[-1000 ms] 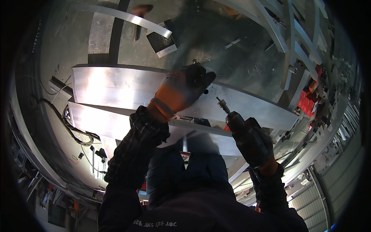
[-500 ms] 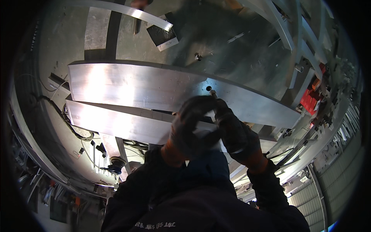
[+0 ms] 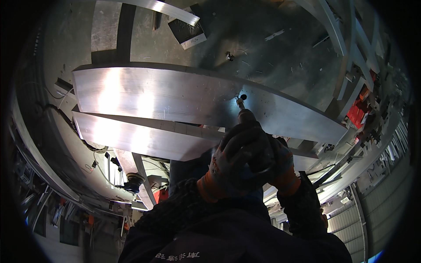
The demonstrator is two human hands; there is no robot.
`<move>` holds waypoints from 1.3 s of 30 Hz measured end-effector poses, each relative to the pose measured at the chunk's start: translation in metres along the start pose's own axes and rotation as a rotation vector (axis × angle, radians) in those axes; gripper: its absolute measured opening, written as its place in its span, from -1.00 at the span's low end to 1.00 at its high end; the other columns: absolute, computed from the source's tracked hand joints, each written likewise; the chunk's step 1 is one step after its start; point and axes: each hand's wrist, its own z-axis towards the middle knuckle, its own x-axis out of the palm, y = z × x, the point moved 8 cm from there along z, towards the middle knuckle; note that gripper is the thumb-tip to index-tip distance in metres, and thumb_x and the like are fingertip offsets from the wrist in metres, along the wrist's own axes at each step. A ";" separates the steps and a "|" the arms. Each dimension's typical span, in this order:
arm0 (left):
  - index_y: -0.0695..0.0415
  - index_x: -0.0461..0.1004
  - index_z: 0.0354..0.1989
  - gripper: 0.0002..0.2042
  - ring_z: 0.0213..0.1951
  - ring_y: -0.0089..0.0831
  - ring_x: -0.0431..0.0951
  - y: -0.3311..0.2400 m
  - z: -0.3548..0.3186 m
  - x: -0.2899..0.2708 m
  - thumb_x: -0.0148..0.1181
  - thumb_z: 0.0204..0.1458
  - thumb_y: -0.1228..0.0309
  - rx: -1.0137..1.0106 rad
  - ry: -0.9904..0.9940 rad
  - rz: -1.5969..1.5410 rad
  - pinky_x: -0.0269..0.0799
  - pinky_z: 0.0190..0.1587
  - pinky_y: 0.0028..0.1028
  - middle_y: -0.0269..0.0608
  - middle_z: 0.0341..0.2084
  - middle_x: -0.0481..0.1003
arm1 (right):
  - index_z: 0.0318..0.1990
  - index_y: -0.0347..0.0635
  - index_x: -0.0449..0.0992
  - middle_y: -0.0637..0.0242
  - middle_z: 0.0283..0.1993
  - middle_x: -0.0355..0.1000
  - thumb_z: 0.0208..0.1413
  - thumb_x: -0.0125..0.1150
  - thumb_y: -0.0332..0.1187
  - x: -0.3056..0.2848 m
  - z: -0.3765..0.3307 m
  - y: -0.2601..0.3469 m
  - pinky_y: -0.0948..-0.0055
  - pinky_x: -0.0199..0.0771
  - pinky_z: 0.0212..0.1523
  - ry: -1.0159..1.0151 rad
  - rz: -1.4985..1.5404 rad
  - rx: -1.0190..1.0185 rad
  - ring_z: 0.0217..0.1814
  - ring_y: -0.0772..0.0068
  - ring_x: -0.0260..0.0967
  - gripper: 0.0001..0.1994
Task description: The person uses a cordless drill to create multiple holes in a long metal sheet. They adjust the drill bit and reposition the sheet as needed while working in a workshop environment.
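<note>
Drill (image 3: 244, 115), apparently in both gloved hands' (image 3: 247, 160) grip.

A dark card with a white label (image 3: 187, 31) is seen on the grey floor (image 3: 272, 57); red equipment (image 3: 360, 109) is seen far right, cables (image 3: 103, 168) lower left.

I see power drill (image 3: 245, 120) upright-tilted, dark body mostly hidden in grip, only chuck and bit showing. Bit tip touches upper aluminium plate (image 3: 175, 98) beside small dark hole (image 3: 243, 96). Plate long, bright, glare-streaked, lying across second similar plate (image 3: 131, 136) just below.
</note>
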 end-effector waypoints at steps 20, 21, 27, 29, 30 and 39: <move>0.13 0.60 0.15 -0.50 0.33 0.14 0.47 0.007 0.008 0.001 0.46 0.00 0.24 -0.151 -0.119 -0.006 0.48 0.30 0.10 0.09 0.18 0.53 | 0.23 -0.25 0.48 0.07 0.08 0.58 0.22 0.44 -0.20 0.013 -0.004 0.003 0.17 0.69 0.04 0.101 0.082 0.186 0.05 0.06 0.63 -0.49; 0.12 0.62 0.12 -0.53 0.32 0.12 0.48 0.004 0.014 -0.001 0.45 0.01 0.25 -0.220 -0.111 0.012 0.48 0.30 0.11 0.08 0.15 0.55 | 0.24 -0.24 0.48 0.10 0.09 0.57 0.23 0.44 -0.19 0.015 -0.008 0.004 0.18 0.68 0.06 0.092 0.061 0.173 0.06 0.09 0.62 -0.49; 0.01 0.67 0.03 -0.60 0.09 -0.02 0.64 0.000 0.027 -0.025 0.51 -0.03 0.29 0.017 -0.153 -0.082 0.57 0.19 0.01 -0.17 -0.03 0.64 | 0.29 -0.18 0.42 0.15 0.11 0.52 0.28 0.40 -0.12 0.026 0.001 0.026 0.18 0.63 0.14 0.136 -0.095 0.114 0.15 0.16 0.56 -0.46; 0.01 0.65 0.02 -0.61 0.08 -0.02 0.64 0.004 0.022 -0.028 0.51 -0.03 0.30 -0.036 -0.180 -0.159 0.59 0.18 -0.02 -0.17 -0.05 0.64 | 0.29 -0.17 0.41 0.15 0.12 0.50 0.30 0.37 -0.09 0.034 -0.003 0.024 0.19 0.62 0.15 0.149 -0.136 0.127 0.17 0.16 0.54 -0.46; 0.00 0.64 0.03 -0.61 0.08 -0.02 0.64 0.006 0.020 -0.028 0.51 -0.01 0.29 -0.015 -0.200 -0.166 0.59 0.17 -0.03 -0.17 -0.04 0.64 | 0.27 -0.16 0.43 0.13 0.11 0.52 0.30 0.36 -0.06 0.036 0.000 0.025 0.18 0.65 0.10 0.188 -0.133 0.164 0.14 0.15 0.56 -0.47; 0.04 0.56 0.11 -0.64 0.17 -0.06 0.61 0.012 0.028 -0.018 0.41 0.13 0.32 -0.053 -0.124 -0.205 0.60 0.20 -0.10 -0.09 0.05 0.59 | 0.42 -0.05 0.29 0.11 0.30 0.40 0.38 0.24 -0.01 0.017 0.017 0.034 0.12 0.58 0.23 0.395 -0.079 0.168 0.31 0.10 0.47 -0.42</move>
